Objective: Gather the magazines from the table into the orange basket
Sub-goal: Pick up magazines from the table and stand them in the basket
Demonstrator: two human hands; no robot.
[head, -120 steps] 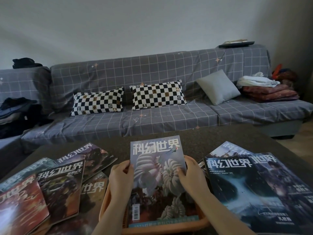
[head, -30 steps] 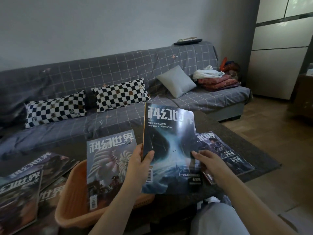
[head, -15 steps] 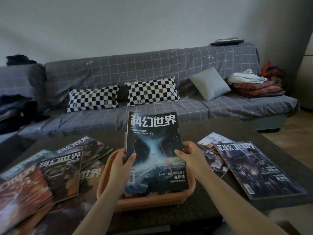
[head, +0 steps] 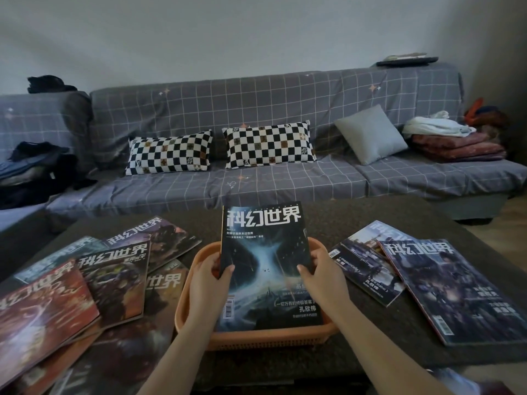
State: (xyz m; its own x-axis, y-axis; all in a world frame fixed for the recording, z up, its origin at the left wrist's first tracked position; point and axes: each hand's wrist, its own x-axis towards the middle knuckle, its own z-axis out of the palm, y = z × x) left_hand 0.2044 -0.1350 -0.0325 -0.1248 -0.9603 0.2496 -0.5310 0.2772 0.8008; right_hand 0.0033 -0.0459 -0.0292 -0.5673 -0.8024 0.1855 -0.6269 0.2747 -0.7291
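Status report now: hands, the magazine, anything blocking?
Left hand and right hand grip dark magazine over orange basket. Magazine tilted, lower edge inside. Nothing blocking.

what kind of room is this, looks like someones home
Most likely a home living room: a long grey checked sofa with checkerboard pillows, folded blankets at its end, and a low dark coffee table strewn with magazines.

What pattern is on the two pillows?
Black-and-white checks on both pillows, seen in the head view.
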